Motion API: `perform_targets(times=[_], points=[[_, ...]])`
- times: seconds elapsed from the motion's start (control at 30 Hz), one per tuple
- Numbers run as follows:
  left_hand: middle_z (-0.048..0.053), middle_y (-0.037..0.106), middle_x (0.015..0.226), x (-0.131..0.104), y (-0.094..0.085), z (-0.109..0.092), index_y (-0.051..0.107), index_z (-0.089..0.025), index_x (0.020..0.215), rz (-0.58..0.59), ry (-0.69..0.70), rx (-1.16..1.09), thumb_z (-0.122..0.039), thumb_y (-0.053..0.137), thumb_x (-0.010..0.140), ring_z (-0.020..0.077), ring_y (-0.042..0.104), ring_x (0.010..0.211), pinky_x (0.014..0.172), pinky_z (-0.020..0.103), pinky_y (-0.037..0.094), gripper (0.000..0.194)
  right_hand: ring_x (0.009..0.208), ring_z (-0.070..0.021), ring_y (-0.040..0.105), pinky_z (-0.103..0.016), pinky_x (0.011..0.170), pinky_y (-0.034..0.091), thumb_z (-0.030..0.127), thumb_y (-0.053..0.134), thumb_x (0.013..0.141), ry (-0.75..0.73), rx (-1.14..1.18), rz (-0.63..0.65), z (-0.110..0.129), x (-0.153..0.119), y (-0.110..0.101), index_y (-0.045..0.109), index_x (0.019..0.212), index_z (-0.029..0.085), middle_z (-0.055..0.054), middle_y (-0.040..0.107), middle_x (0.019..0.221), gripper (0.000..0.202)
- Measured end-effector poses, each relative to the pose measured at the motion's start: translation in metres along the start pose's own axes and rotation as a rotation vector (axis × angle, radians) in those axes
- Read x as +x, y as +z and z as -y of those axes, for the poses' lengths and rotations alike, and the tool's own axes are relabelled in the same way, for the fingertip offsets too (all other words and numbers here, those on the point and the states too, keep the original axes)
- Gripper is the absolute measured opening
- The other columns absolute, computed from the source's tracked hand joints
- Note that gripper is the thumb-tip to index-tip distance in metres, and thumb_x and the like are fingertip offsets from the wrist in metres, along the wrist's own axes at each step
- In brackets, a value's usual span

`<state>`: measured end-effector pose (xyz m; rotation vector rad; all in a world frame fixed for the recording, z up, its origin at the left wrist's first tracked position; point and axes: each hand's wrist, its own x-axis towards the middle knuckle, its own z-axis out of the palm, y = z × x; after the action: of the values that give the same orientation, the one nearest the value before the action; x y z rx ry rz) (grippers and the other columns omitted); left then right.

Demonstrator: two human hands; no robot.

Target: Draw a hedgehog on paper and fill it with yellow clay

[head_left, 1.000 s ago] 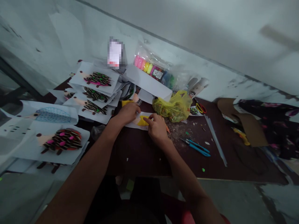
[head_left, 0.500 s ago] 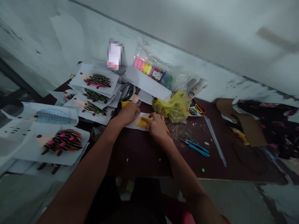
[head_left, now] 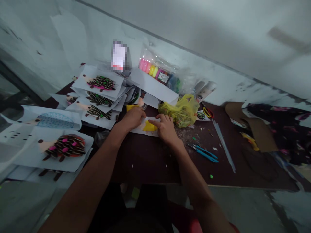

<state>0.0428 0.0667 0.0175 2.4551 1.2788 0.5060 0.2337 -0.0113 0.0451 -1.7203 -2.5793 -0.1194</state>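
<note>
A small white sheet of paper (head_left: 139,130) lies on the dark table in front of me, with a flat yellow patch (head_left: 148,126), which looks like modelling clay, on it. My left hand (head_left: 134,117) rests at the sheet's left end, fingers bent down onto it. Over the right end is my right hand (head_left: 167,128), its index finger stretched out to the patch and the other fingers loosely bent. Beyond my left hand sits another yellow piece (head_left: 131,107). A yellow plastic bag (head_left: 181,111) stands just past my right hand.
Paper sheets with clay hedgehogs (head_left: 100,83) are stacked at the left. Blue thread snips (head_left: 205,153), yellow-and-red-handled scissors (head_left: 208,113) and a clear strip (head_left: 223,145) lie at the right. A bag of coloured clay (head_left: 155,72) leans on the wall beside a blurred bright screen (head_left: 119,56).
My right hand has shifted slightly right, uncovering more of the yellow patch. My left hand stays in about the same place.
</note>
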Motion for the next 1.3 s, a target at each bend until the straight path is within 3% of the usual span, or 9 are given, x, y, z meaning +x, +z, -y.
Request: perform_targets(times=[0.23,0.6,1.0,1.17,1.3], points=[[0.007,0.073,0.103,0.002,0.002,0.008,0.078,-0.019,0.095,-0.002,0.045,0.033,-0.009,0.051,0.082,0.0218,0.064,0.100,0.090,0.033,0.051,0.031,0.111,-0.0280,0.045,-0.039,0.095,0.029,0.020,0.041,0.102,-0.028,-0.022,0.027,0.001,-0.008,0.002,0.060,0.139,0.038,-0.010,0.054,0.128,0.046],[0.009,0.072,0.105,0.000,-0.002,0.001,0.078,-0.018,0.096,0.012,0.003,0.042,-0.010,0.050,0.083,0.0236,0.064,0.102,0.092,0.035,0.051,0.032,0.113,-0.0277,0.044,-0.040,0.096,0.030,0.021,0.043,0.101,-0.026,-0.004,0.064,0.013,-0.010,-0.006,0.060,0.139,0.038,-0.011,0.052,0.132,0.045],[0.008,0.073,0.102,0.000,0.001,0.004,0.078,-0.018,0.094,-0.017,0.030,0.043,-0.010,0.049,0.082,0.0220,0.064,0.099,0.088,0.032,0.051,0.032,0.112,-0.0275,0.045,-0.040,0.095,0.032,0.018,0.041,0.100,-0.009,0.042,0.088,0.020,-0.015,-0.003,0.063,0.136,0.037,-0.010,0.055,0.131,0.046],[0.007,0.073,0.103,0.001,0.003,0.007,0.078,-0.019,0.093,-0.017,0.034,0.037,-0.009,0.050,0.081,0.0214,0.064,0.100,0.090,0.031,0.051,0.032,0.110,-0.0272,0.045,-0.040,0.094,0.033,0.016,0.042,0.098,0.062,0.043,0.028,0.016,-0.016,-0.002,0.063,0.137,0.034,-0.011,0.055,0.129,0.048],[0.007,0.073,0.103,0.001,0.003,0.007,0.078,-0.019,0.092,-0.011,0.025,0.018,-0.009,0.050,0.081,0.0218,0.064,0.099,0.091,0.033,0.050,0.031,0.110,-0.0279,0.046,-0.041,0.095,0.033,0.017,0.040,0.099,0.049,0.028,0.075,0.020,-0.016,-0.004,0.063,0.137,0.034,-0.011,0.056,0.128,0.047]])
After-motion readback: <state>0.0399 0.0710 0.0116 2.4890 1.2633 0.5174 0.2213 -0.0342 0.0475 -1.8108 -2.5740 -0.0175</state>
